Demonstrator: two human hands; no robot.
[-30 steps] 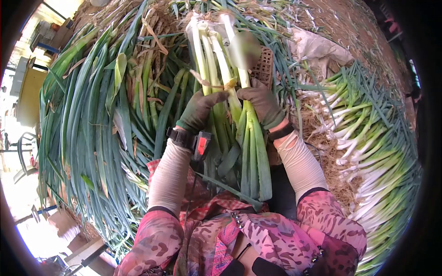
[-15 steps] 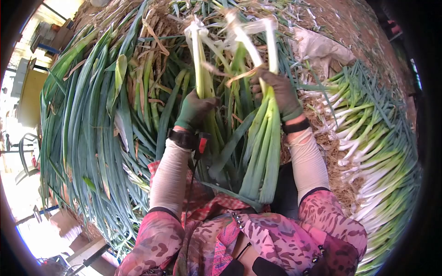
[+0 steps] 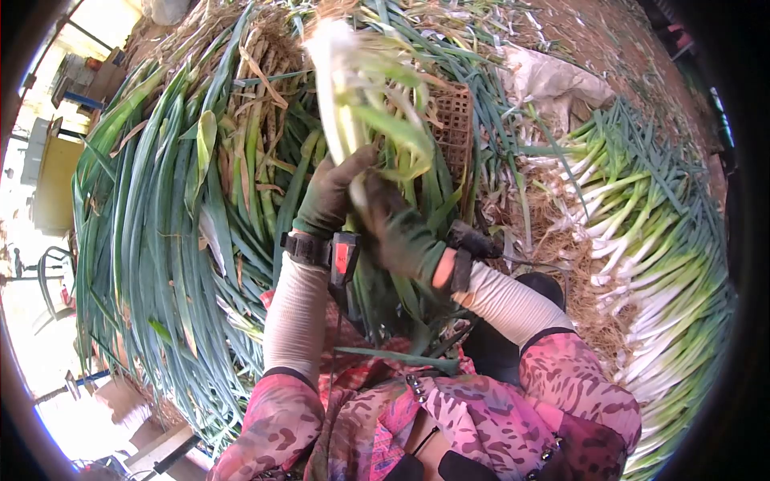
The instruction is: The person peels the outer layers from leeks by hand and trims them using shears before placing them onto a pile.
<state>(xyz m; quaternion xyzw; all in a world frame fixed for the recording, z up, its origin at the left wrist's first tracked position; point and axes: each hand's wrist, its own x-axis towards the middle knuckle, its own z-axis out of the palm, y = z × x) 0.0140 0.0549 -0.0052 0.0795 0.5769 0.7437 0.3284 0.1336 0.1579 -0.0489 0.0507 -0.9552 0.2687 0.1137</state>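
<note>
My left hand (image 3: 333, 192), in a dark green glove, is closed around the stalks of several green onions (image 3: 335, 120). Their white root ends point up and away from me, blurred by motion. Loose green leaves (image 3: 397, 132) hang beside the stalks on the right. My right hand (image 3: 401, 236), gloved too, is against the left one, its blurred fingers closed on the lower part of the same green onions. The long leaves run down below both hands toward my lap.
A big heap of untrimmed green onions (image 3: 160, 224) lies on the left. Cleaned green onions (image 3: 642, 264) lie in a long row on the right, white ends inward. A brown plastic crate (image 3: 453, 128) and a pale sack (image 3: 553, 80) are beyond my hands. Dry roots (image 3: 585, 321) litter the ground.
My right hand has moved left to meet my left hand. The two separate bunches are now together, and the crate behind has come into view.
</note>
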